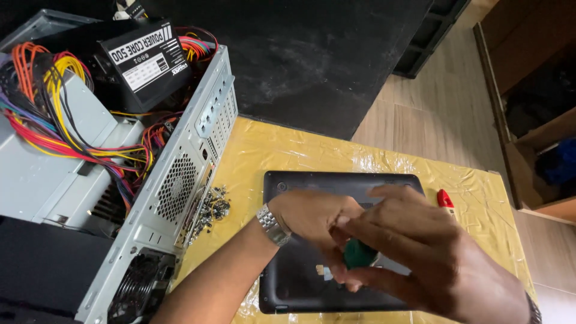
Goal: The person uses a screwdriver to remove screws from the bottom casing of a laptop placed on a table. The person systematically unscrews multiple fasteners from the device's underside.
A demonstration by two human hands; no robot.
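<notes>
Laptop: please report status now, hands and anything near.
Both hands, left hand and right hand, grip green screwdriver handle over upturned laptop. Loose screws beside it.

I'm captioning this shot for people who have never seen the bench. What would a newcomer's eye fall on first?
First, the two hands at centre: the left hand and right hand meet over a black laptop lying underside up on a yellow sheet, with a green grip between them. Next, the open computer case at left, spilling bright wires around a black power supply. A heap of screws lies beside it.
</notes>
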